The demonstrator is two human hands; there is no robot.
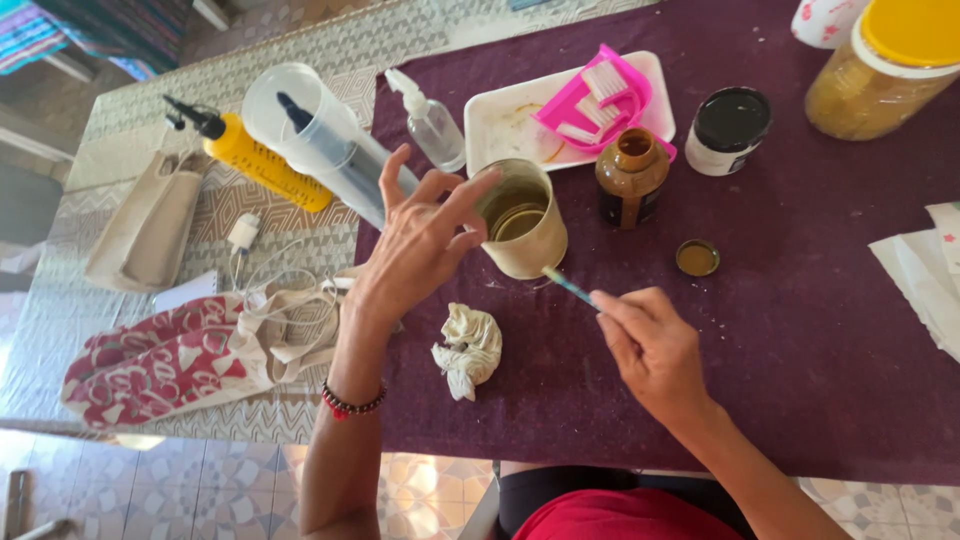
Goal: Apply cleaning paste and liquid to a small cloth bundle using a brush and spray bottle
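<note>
My left hand tilts a cream plastic cup of brown liquid, gripping its rim with thumb and fingertip while the other fingers spread. My right hand pinches a thin teal stick whose tip touches the cup's lower side. A crumpled cream cloth lies on the purple table cover between my hands. Behind the cup stands an open brown jar, with its small lid lying to the right.
A white tray holds a pink brush and dustpan. A black-lidded pot, a yellow-lidded jar, a spray bottle, a clear measuring jug, a yellow squeeze bottle and a red patterned bag surround them.
</note>
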